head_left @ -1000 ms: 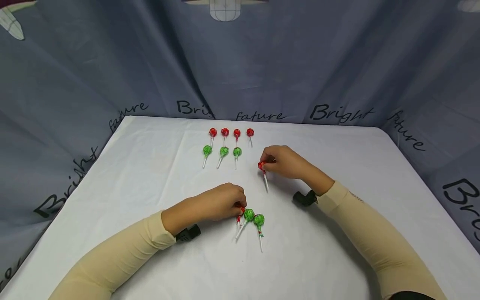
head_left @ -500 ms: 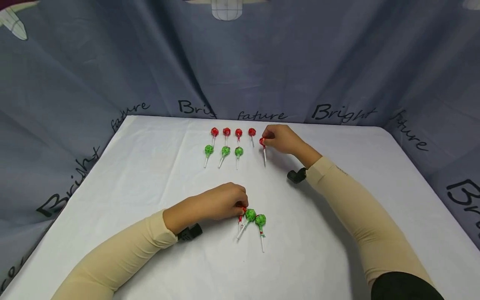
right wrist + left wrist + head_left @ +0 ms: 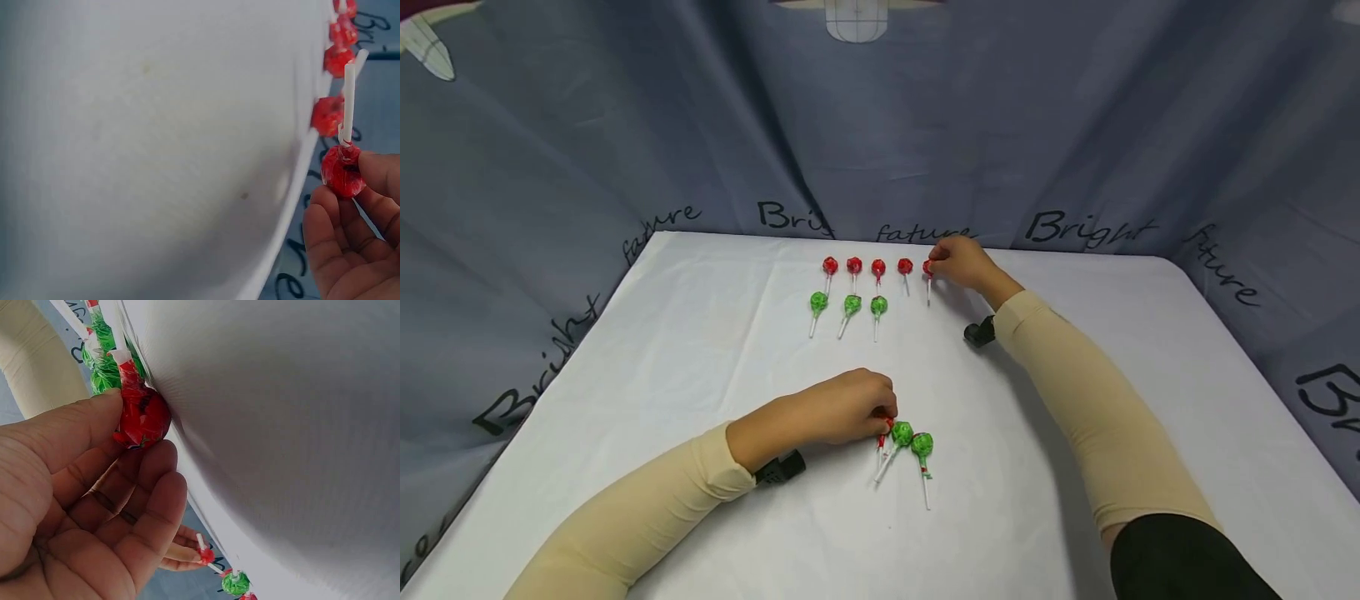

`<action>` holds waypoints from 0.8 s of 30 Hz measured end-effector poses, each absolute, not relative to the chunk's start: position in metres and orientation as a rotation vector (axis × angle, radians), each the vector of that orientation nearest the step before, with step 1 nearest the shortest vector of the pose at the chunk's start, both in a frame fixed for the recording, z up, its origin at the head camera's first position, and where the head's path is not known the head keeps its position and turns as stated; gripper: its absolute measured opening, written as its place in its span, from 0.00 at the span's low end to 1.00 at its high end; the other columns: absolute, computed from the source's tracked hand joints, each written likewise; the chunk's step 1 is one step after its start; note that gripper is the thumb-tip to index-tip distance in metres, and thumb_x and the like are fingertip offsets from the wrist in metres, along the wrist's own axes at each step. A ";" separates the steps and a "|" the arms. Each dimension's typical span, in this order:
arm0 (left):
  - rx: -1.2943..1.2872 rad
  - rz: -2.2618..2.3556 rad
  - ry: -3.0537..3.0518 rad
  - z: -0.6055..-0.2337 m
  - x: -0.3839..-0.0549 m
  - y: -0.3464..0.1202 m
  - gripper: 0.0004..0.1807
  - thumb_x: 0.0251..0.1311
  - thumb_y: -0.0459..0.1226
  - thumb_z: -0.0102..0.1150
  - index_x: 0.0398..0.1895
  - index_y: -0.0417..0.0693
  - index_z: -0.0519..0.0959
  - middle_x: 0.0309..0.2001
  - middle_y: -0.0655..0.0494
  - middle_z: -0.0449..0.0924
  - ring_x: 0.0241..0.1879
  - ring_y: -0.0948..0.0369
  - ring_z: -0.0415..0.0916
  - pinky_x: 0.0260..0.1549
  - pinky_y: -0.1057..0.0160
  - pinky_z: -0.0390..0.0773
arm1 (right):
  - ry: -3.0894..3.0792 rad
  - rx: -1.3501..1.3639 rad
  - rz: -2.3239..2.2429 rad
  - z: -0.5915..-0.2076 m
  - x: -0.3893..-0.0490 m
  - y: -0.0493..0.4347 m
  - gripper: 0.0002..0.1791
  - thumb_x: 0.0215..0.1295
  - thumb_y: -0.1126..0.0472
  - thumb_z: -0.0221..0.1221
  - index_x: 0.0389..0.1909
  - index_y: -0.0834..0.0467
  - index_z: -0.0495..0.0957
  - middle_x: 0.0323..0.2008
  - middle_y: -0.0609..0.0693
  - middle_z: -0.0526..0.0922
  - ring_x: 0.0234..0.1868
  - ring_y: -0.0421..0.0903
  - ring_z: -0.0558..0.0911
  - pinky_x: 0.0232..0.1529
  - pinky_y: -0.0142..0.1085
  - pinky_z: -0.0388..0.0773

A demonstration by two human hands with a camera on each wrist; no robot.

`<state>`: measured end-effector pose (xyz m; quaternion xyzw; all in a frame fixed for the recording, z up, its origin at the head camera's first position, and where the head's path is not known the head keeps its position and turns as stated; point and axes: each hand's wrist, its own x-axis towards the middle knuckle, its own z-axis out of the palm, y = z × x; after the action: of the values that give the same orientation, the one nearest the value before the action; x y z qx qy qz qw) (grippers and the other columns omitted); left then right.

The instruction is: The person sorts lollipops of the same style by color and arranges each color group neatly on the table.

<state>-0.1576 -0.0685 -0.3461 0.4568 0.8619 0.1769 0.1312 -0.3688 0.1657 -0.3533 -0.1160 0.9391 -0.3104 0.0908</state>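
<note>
My right hand (image 3: pixel 966 262) pinches a red lollipop (image 3: pixel 342 172) by its wrapped head at the right end of the back row, its white stick pointing toward me. Nearer the front, my left hand (image 3: pixel 850 406) holds another red lollipop (image 3: pixel 144 417) between thumb and fingers; in the head view its head is partly hidden by the fingers. Just right of that hand lie two green lollipops, one (image 3: pixel 902 433) close against the red one and one (image 3: pixel 922 444) a little farther right.
Several red lollipops (image 3: pixel 854 265) form a row along the back of the white-covered table (image 3: pixel 700 333). In front of them lies a row of three green lollipops (image 3: pixel 852 305). A grey printed curtain (image 3: pixel 1000 125) hangs behind the table.
My right hand has carried the red lollipop away from me to the right end of the red row. My left hand has stayed in place on its red lollipop.
</note>
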 end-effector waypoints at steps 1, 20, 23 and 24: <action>1.327 0.516 2.504 -0.346 -0.157 -0.069 0.02 0.61 0.31 0.65 0.34 0.46 0.85 0.33 0.60 0.78 0.35 0.64 0.73 0.40 0.67 0.73 | 2.790 -0.337 -0.920 -0.354 -0.371 0.164 0.11 0.70 0.61 0.59 0.49 0.62 0.78 0.49 0.57 0.78 0.49 0.53 0.73 0.50 0.45 0.73; 1.341 0.542 2.516 -0.348 -0.157 -0.070 0.03 0.60 0.31 0.65 0.32 0.48 0.85 0.32 0.61 0.77 0.34 0.65 0.73 0.38 0.68 0.73 | 2.753 -0.175 -0.843 -0.358 -0.385 0.154 0.13 0.68 0.60 0.61 0.50 0.60 0.77 0.49 0.55 0.76 0.48 0.52 0.73 0.50 0.44 0.74; 1.345 0.543 2.512 -0.348 -0.157 -0.069 0.03 0.60 0.30 0.65 0.32 0.47 0.85 0.32 0.61 0.77 0.33 0.64 0.73 0.38 0.68 0.73 | 2.749 -0.174 -0.831 -0.358 -0.385 0.154 0.14 0.68 0.60 0.61 0.51 0.60 0.76 0.50 0.55 0.76 0.49 0.53 0.72 0.52 0.45 0.73; 1.347 0.545 2.509 -0.348 -0.157 -0.069 0.03 0.60 0.30 0.65 0.32 0.47 0.85 0.31 0.61 0.77 0.33 0.64 0.73 0.38 0.68 0.73 | 2.747 -0.174 -0.828 -0.358 -0.385 0.154 0.14 0.68 0.60 0.62 0.52 0.60 0.76 0.51 0.55 0.76 0.50 0.53 0.72 0.53 0.45 0.73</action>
<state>-0.1572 -0.0689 -0.3476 0.4613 0.8590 0.1865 0.1207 -0.3853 0.1543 -0.3584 -0.0601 0.9472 -0.2856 0.1331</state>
